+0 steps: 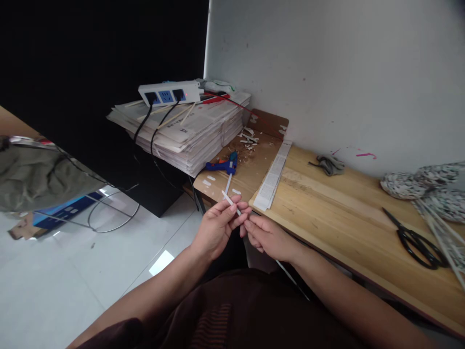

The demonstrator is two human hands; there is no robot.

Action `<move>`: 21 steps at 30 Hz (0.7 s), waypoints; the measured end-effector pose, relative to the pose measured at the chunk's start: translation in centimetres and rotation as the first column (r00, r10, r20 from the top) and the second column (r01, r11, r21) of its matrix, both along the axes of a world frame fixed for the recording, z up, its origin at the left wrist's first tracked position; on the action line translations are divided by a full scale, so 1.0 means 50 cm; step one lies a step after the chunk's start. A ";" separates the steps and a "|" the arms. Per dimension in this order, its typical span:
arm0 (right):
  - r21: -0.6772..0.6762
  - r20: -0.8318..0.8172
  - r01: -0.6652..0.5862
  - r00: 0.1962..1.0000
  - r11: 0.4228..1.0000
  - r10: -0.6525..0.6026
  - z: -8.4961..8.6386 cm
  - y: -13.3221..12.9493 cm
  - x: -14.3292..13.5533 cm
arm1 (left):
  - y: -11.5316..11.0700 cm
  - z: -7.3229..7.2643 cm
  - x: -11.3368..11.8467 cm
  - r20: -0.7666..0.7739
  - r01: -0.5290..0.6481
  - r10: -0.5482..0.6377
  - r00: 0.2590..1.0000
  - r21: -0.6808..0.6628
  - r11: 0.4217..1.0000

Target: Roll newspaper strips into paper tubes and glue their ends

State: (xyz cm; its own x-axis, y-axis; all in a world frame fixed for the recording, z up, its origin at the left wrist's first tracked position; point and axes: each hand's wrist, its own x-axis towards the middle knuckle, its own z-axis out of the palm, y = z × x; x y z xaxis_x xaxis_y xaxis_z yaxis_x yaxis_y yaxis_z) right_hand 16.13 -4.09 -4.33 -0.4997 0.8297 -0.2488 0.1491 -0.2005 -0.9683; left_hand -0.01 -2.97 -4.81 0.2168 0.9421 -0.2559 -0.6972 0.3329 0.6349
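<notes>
Above my lap, a thin white rolled-paper stick (pixel 228 198) passes through both hands. My left hand (pixel 220 225) pinches it near its upper end, with the thumb on top. Close against those fingertips, my right hand (pixel 267 235) is closed round the lower part of the stick. A long pale length of what looks like the same stick comes out below the right wrist. Just beyond my hands, a blue glue gun (pixel 227 166) lies on a brown cardboard sheet (pixel 250 167).
Newspaper stacks (pixel 203 135) at the back left carry a power strip (pixel 170 93) with black cords. Flat newspaper strips (pixel 272 177) lie beside the cardboard. On the wooden table (pixel 327 208) are black scissors (pixel 416 240), a grey cloth (pixel 330 165) and woven paper pieces (pixel 403 185).
</notes>
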 end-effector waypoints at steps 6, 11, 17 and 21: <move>-0.262 -0.255 -0.109 0.966 0.959 0.041 -0.014 0.011 0.006 | -0.003 -0.002 -0.018 -0.004 0.065 -0.065 0.998 0.009 0.998; -0.348 -0.331 -0.164 0.943 0.923 0.042 -0.023 0.015 0.008 | -0.006 0.003 -0.024 -0.004 0.079 -0.079 0.997 0.015 0.997; 0.005 0.120 0.031 0.992 1.000 -0.031 0.012 0.023 -0.003 | -0.004 0.004 -0.029 -0.050 0.000 -0.001 0.999 -0.022 1.000; 0.506 0.285 0.168 0.893 0.846 -0.348 0.053 0.033 -0.024 | -0.003 0.000 -0.026 -0.092 -0.053 0.049 0.995 -0.042 0.998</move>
